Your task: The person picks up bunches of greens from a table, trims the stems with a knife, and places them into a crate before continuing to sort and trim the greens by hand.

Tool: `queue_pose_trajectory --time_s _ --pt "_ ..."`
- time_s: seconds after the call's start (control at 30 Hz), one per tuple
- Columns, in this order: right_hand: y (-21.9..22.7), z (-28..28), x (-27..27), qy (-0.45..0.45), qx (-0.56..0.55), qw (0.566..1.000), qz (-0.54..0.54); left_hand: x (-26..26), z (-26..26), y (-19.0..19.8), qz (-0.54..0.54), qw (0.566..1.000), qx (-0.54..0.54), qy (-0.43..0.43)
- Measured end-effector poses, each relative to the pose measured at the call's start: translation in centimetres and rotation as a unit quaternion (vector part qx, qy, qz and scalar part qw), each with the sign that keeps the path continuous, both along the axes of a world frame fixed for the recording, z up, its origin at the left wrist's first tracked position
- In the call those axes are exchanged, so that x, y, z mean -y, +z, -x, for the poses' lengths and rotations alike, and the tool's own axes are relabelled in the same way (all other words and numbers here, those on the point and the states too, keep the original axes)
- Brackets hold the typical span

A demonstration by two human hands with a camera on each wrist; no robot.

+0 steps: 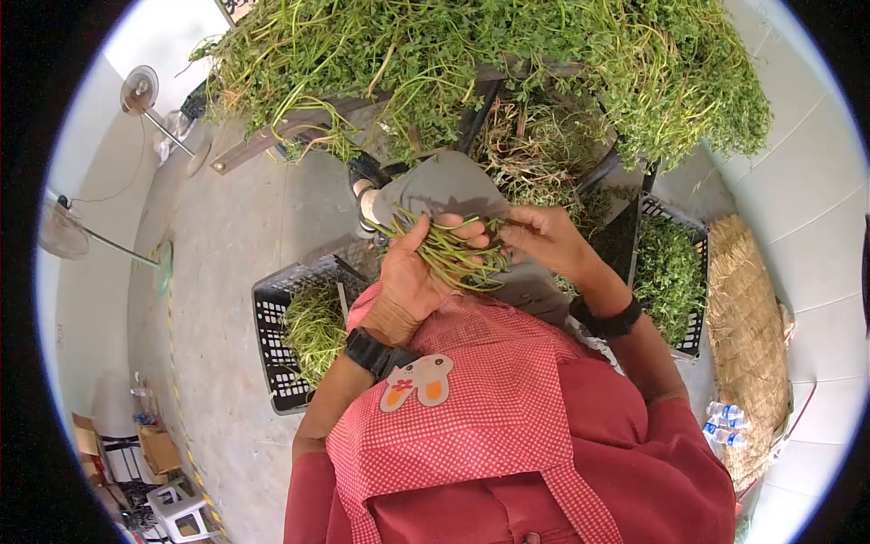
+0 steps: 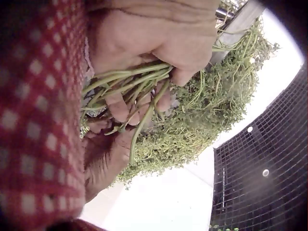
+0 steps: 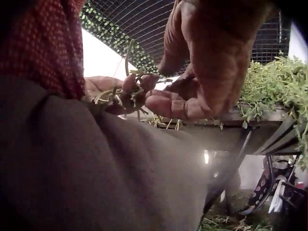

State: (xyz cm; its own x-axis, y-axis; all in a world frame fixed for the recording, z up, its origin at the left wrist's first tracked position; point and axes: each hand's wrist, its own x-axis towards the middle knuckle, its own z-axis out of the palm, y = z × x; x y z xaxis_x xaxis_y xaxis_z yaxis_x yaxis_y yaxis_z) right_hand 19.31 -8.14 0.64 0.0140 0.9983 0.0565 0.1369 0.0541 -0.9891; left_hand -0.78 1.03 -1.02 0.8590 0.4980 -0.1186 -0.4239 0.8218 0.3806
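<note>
A loose bundle of thin green stems (image 1: 458,258) lies across the palm of my left hand (image 1: 412,276), above the lap. The left thumb and fingers curl round it, as the left wrist view shows with the stems (image 2: 137,79) poking out. My right hand (image 1: 548,240) is at the right end of the bundle, its thumb and bent fingers pinching at the stem tips. In the right wrist view the right hand (image 3: 207,67) comes down from above, fingertips right at the stems (image 3: 118,96); the left hand is partly hidden behind them.
Leafy greens (image 1: 507,54) are heaped on a table in front, some hanging over its edge. Discarded stalks (image 1: 544,150) lie beneath. Black crates with stems (image 1: 272,363) and leafy greens (image 1: 698,313) stand left and right. A straw roll (image 1: 748,335), water bottles (image 1: 725,424) and fans (image 1: 139,91) are farther out.
</note>
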Motion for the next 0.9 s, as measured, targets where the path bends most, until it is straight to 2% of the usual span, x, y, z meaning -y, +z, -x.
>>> queue_pose_trajectory --time_s 0.1,0.23,0.27,0.3,0.33,0.37,0.4,0.47,0.5,0.53,0.57,0.6,0.63,0.67,0.7,0.77,0.8,0.83,0.9 --pt "0.4 0.7 0.1 -0.035 -0.022 0.998 0.037 0.1 0.1 0.1 -0.016 1.0 -0.021 0.005" --pt "0.4 0.8 0.2 -0.053 -0.009 0.998 0.022 0.1 -0.1 -0.2 -0.001 0.999 -0.052 0.008" --pt "0.2 0.8 0.3 -0.045 0.162 0.984 -0.059 0.1 -0.1 -0.6 0.002 0.998 -0.058 0.007" --pt "0.0 0.7 0.4 -0.035 0.326 0.935 -0.137 0.0 -0.3 -1.4 0.003 0.998 -0.059 0.007" --pt "-0.4 0.9 0.6 -0.035 0.325 0.935 -0.135 -0.4 -0.4 -2.6 -0.011 1.0 0.005 -0.027" --pt "-1.2 1.0 0.9 -0.045 0.417 0.894 -0.155 -0.5 -0.7 -2.7 -0.025 0.995 0.069 -0.061" --pt "-1.9 1.1 1.0 -0.055 0.505 0.844 -0.174 -0.7 -0.4 -2.7 -0.025 0.996 0.068 -0.061" --pt "-3.4 -2.4 1.4 -0.041 0.548 0.821 -0.157 -1.1 0.3 -2.3 0.017 0.987 0.146 -0.063" --pt "-5.3 -5.3 1.4 -0.1 0.63 0.767 -0.069 -1.0 0.3 -2.2 0.018 0.987 0.148 -0.062" --pt "-6.8 -8.4 1.8 -0.155 0.699 0.698 0.019 -0.7 0.4 -2.1 0.013 0.995 0.094 -0.032" --pt "-6.6 -11.4 3.1 -0.264 0.578 0.771 -0.045 -0.6 0.5 -1.8 0.007 0.999 0.04 0.0" --pt "-5.9 -13.6 4.4 -0.357 0.544 0.758 0.04 -0.4 0.5 -1.4 0.006 0.999 0.041 0.004" --pt "-6.1 -16.7 5.8 -0.403 0.512 0.753 0.091 -0.2 0.5 -0.9 -0.01 1.0 0.0 0.009" --pt "-9.0 -20.2 7.6 -0.474 0.52 0.71 -0.015 -0.1 0.4 -0.6 -0.026 0.999 -0.041 0.013" --pt "-9.3 -21.2 8.5 -0.474 0.521 0.71 -0.018 -0.2 0.3 -0.6 -0.027 0.999 -0.039 0.015" --pt "-9.6 -22.2 9.4 -0.534 0.597 0.598 -0.02 -0.3 0.1 -0.6 -0.021 0.999 0.022 -0.039" --pt "-8.0 -21.0 8.7 -0.523 0.577 0.619 -0.106 -0.1 -0.1 -0.4 -0.021 0.999 0.021 -0.038" --pt "-6.2 -18.9 7.8 -0.523 0.574 0.621 -0.103 0.1 -0.3 0.0 -0.015 0.999 0.008 -0.038" --pt "-2.4 -13.6 5.1 -0.371 0.449 0.81 -0.067 0.2 -0.4 0.3 -0.013 0.999 -0.007 -0.04"
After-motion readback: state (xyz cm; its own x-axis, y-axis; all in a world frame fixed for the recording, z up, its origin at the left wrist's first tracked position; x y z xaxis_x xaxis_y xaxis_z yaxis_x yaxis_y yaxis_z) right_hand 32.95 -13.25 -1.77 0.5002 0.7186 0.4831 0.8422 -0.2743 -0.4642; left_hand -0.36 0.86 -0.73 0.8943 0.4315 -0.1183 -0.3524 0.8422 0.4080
